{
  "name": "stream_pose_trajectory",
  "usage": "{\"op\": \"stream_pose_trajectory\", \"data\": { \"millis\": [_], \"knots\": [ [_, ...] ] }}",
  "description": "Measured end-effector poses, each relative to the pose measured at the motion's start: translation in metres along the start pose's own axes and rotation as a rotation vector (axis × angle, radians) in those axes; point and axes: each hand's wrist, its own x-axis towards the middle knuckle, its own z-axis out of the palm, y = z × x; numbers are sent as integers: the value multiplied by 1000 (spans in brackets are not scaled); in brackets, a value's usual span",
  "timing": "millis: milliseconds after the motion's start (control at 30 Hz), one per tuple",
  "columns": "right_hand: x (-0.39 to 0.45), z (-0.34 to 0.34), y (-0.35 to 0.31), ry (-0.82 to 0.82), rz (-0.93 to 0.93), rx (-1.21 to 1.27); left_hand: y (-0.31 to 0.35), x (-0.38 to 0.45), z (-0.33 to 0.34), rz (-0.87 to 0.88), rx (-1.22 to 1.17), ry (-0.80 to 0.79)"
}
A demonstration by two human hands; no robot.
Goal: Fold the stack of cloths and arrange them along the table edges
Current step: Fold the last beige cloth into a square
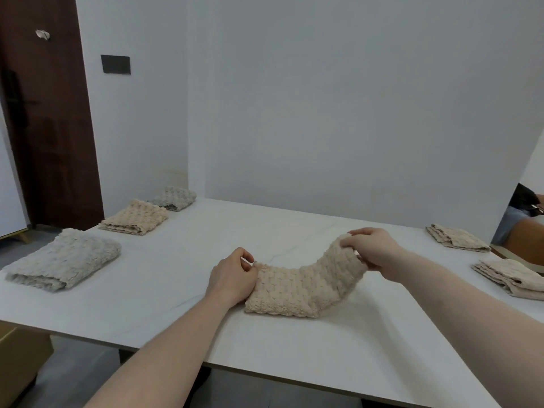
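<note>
A white table (294, 231) fills the view, and folded cloths already line its sides: a grey cloth (63, 259) at the near left, a beige cloth (135, 217) beyond it, another grey one (175, 198) at the far left corner, and two beige folded cloths at the right edge, one farther (456, 237) and one nearer (512, 276). In the middle of the table, nearer the person, lies the beige cloth being folded (306, 285), a long strip with its left end flat on the surface and its right end lifted. To fold it well, the raised end probably ought to travel straight over to the left end so the edges meet squarely, while the anchored end is kept from sliding; the thick, bumpy fabric looks likely to spring back unless pressed flat afterwards. The left hand (232, 275) has its fingers curled together, pinching the strip's left end against the table. The right hand (374, 248) clamps fingers and thumb around the lifted right end, holding it above the surface.
</note>
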Motion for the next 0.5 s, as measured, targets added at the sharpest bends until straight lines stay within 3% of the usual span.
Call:
{"op": "stream_pose_trajectory", "data": {
  "millis": [233, 500],
  "knots": [
    [-18, 50, -37, -147, -32, 125, 1, -2, -2, -7, -63, -11],
    [-24, 99, -34, -162, -49, 202, 1, 1, -3, -11, -79, 10]
  ]
}}
